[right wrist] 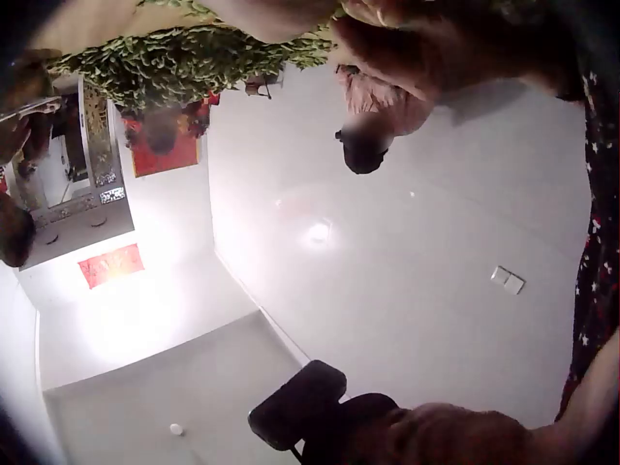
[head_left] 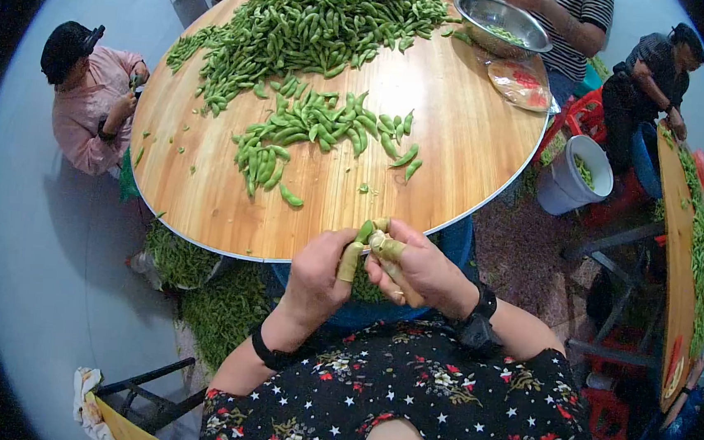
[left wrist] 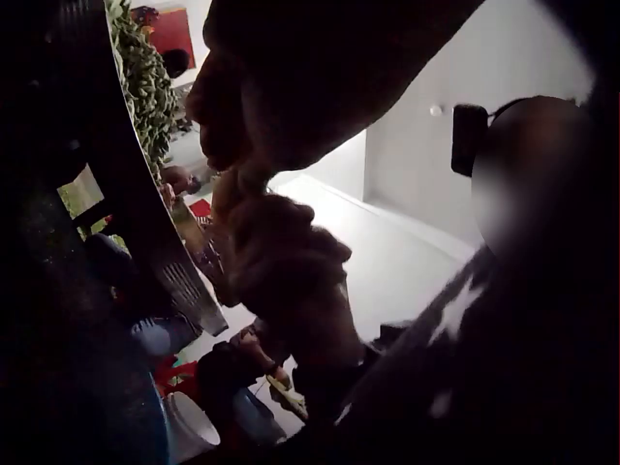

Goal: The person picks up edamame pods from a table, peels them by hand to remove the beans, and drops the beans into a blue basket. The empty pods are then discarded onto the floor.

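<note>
Over the table's near edge, both hands meet in the head view. My left hand (head_left: 321, 269) pinches a green soybean pod (head_left: 365, 230) between thumb and fingers. Opposite it, my right hand (head_left: 426, 271) has curled fingers, with thumb and fingertips at the same pod. Tan covers (head_left: 349, 263) wrap some fingers and thumbs. A small loose group of pods (head_left: 326, 123) lies on the round wooden table (head_left: 228, 218) beyond the hands, in front of a large heap of pods (head_left: 326, 19). In the left wrist view the hands are dark silhouettes; the right wrist view hides the pod.
A steel bowl (head_left: 502, 25) and a plastic bag with red print (head_left: 521, 84) stand at the table's far right. Below the near edge is a blue tub (head_left: 458, 241). Discarded greenery (head_left: 225, 309) covers the floor. A white bucket (head_left: 574, 176) stands right; other people sit around.
</note>
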Action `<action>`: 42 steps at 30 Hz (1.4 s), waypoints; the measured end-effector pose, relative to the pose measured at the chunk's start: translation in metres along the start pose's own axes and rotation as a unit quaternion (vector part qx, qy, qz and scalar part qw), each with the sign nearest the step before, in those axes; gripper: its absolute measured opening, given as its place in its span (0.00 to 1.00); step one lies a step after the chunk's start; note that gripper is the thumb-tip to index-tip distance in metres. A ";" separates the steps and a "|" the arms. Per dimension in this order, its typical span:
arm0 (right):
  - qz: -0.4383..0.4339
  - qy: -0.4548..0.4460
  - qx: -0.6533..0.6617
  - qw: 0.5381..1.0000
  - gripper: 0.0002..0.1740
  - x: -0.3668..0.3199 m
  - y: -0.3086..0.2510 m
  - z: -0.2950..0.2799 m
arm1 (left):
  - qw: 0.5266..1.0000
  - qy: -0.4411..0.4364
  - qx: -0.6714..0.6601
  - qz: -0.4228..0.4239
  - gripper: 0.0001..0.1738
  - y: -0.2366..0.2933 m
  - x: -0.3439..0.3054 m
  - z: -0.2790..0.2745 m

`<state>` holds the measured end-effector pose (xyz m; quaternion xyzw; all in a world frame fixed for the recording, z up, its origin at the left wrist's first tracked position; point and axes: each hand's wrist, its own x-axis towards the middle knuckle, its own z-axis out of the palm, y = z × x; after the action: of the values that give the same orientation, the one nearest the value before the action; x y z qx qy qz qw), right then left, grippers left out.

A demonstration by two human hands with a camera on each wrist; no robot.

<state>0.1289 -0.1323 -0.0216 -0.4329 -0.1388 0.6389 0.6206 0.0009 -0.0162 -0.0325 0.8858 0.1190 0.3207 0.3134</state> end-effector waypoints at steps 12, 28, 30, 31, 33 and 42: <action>-0.245 0.049 -0.526 0.813 0.14 -0.004 -0.011 -0.021 | 0.968 -0.061 -0.161 -0.184 0.07 -0.007 0.001 0.006; -0.409 0.057 -0.575 0.707 0.11 0.012 -0.002 -0.012 | 0.994 -0.109 -0.009 0.004 0.24 0.019 -0.003 -0.002; -0.419 0.062 -0.575 0.700 0.10 0.015 -0.001 -0.011 | 0.993 -0.114 -0.002 -0.003 0.23 0.020 -0.002 -0.006; -0.411 0.053 -0.587 0.696 0.09 0.017 0.000 -0.012 | 0.994 -0.112 0.001 -0.004 0.23 0.021 -0.002 -0.009; -0.403 0.040 -0.598 0.692 0.08 0.016 -0.001 -0.012 | 0.988 -0.147 0.022 -0.042 0.19 0.023 -0.003 -0.017; -0.304 -0.121 -0.610 0.722 0.08 0.002 -0.002 -0.031 | 0.939 -0.149 0.273 -0.147 0.11 -0.034 0.008 -0.106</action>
<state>0.1531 -0.1414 -0.0387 -0.5713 -0.6965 0.2404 0.3616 -0.0617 0.0645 0.0135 0.9477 0.2826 0.0910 0.1173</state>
